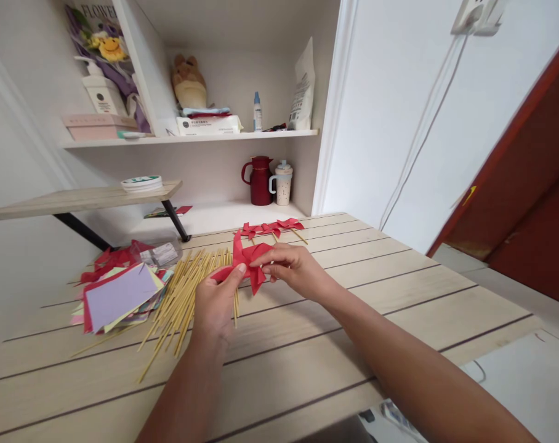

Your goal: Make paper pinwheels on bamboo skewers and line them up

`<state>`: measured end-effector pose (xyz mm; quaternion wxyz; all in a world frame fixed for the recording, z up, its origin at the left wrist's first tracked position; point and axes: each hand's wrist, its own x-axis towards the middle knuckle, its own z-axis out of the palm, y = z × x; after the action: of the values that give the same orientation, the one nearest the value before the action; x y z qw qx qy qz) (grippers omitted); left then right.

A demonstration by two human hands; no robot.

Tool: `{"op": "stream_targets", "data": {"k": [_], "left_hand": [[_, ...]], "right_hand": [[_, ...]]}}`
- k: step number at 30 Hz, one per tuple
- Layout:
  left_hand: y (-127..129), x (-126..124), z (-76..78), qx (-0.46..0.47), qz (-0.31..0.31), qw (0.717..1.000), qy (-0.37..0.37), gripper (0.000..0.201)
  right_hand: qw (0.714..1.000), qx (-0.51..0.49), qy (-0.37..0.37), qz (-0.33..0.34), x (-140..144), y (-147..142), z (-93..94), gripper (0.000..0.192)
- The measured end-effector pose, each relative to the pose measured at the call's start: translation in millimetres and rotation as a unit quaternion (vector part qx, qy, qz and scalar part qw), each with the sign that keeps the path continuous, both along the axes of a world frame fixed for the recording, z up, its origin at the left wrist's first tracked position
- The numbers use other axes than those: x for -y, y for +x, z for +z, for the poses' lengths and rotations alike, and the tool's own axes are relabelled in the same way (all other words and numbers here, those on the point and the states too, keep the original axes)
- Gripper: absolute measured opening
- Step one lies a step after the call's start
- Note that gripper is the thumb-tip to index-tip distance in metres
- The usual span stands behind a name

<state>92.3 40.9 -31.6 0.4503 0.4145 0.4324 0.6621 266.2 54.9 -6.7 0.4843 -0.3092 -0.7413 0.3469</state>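
Note:
A red paper pinwheel (253,253), its blades partly folded, is held above the table between both hands. My left hand (216,300) grips it from the left, thumb pressed on the paper near the centre. From the right, the fingers of my right hand (294,268) are closed on a folded part near the middle. Whether a pin or stick is fixed in it is hidden by the fingers. Beside and behind my left hand lies a loose heap of thin wooden sticks (180,301). Several red paper pinwheels on sticks (273,229) lie just beyond the hands.
Coloured paper sheets (120,296) are stacked at the left, with a clear plastic box (158,253) behind them. A small raised shelf (90,198) on black legs stands at the back left. A dark red jug (261,181) and a speckled cup (284,184) stand in the cabinet.

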Motion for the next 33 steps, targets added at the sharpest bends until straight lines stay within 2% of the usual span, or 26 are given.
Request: {"op": "stream_targets", "data": {"k": [7,14,19,29,33], "left_hand": [[1.6,2.4,3.0,0.001,-0.019,0.999,-0.039,0.036],[2.9,4.1,3.2,-0.012,-0.011,0.999,-0.041,0.035],[4.2,4.0,2.8,-0.023,-0.001,0.999,-0.036,0.034],[5.5,1.2,-1.3,-0.038,-0.003,0.999,-0.035,0.038],[5.3,0.4,-2.6,-0.038,-0.003,0.999,-0.038,0.039]], "right_hand": [[1.000,0.024,0.015,-0.008,2.7,-1.7,3.6,0.006],[0.998,0.014,-0.013,-0.055,-1.7,-5.4,-4.3,0.010],[0.996,0.011,-0.023,-0.084,-0.1,-7.7,-3.3,0.012],[0.993,-0.007,-0.070,-0.096,4.6,-10.1,0.0,0.011],[0.992,-0.002,-0.067,-0.104,4.3,-10.3,-0.1,0.010]]}}
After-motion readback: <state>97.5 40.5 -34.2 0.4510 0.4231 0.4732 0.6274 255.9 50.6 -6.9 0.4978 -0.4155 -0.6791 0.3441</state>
